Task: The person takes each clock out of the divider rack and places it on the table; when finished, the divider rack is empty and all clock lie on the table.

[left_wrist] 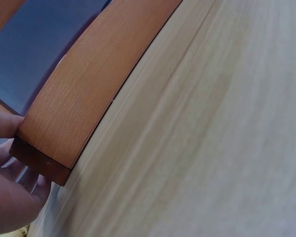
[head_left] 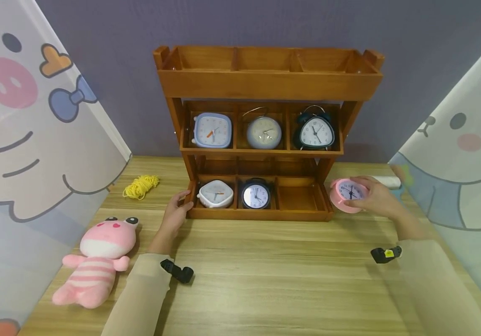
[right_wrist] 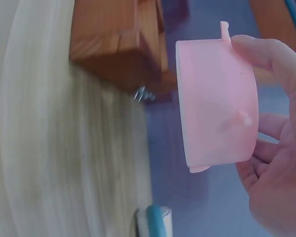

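A pink round alarm clock (head_left: 351,193) is in my right hand (head_left: 372,198), just beyond the right end of the wooden shelf (head_left: 261,214). In the right wrist view, thumb and fingers grip the pink case (right_wrist: 217,103) from its side and back. My left hand (head_left: 175,215) grips the left end of the shelf's bottom tier; the left wrist view has its thumb and fingers around the corner (left_wrist: 42,160). On that tier sit a white alarm clock (head_left: 216,194) at left and a black-rimmed one (head_left: 256,195) in the middle; the right compartment (head_left: 299,193) shows bare wood.
The middle tier holds a blue square clock (head_left: 213,130), a round grey clock (head_left: 264,133) and a dark triangular clock (head_left: 317,132). Left on the table (head_left: 265,280) lie yellow string (head_left: 141,186) and a pink frog plush (head_left: 97,261). A white roll (head_left: 387,182) lies behind my right hand.
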A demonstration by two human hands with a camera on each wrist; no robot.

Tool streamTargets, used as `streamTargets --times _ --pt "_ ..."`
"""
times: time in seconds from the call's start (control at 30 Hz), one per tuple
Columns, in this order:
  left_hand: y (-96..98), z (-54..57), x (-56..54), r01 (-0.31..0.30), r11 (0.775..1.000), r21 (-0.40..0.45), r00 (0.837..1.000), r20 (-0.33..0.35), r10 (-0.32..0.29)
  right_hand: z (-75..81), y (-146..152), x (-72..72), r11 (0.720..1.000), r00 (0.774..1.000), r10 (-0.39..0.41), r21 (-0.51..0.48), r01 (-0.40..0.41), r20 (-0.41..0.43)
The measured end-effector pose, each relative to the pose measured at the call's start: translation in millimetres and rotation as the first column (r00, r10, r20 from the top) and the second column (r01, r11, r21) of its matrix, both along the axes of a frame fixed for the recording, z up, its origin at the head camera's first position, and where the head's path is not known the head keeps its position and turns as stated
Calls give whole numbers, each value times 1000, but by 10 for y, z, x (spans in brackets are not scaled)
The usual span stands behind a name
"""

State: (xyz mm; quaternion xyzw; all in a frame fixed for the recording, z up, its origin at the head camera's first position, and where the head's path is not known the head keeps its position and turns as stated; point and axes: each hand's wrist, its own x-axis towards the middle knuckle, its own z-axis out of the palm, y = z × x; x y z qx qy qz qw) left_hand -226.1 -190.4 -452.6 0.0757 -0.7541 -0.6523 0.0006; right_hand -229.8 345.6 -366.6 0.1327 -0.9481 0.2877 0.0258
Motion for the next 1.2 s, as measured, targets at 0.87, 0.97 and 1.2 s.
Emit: streamTargets --times 0.87,0.97,1.2 --pt "57 273 137 14 1000 17 999 39 -15 -342 192 -616 997 973 -57 -43 69 222" --pt "51 249 121 19 1000 22 999 38 -19 -373 209 -659 994 965 -61 -69 81 255" --pt "-11 19 17 16 999 29 1000 15 -16 -430 223 -723 990 954 -53 -108 88 294"
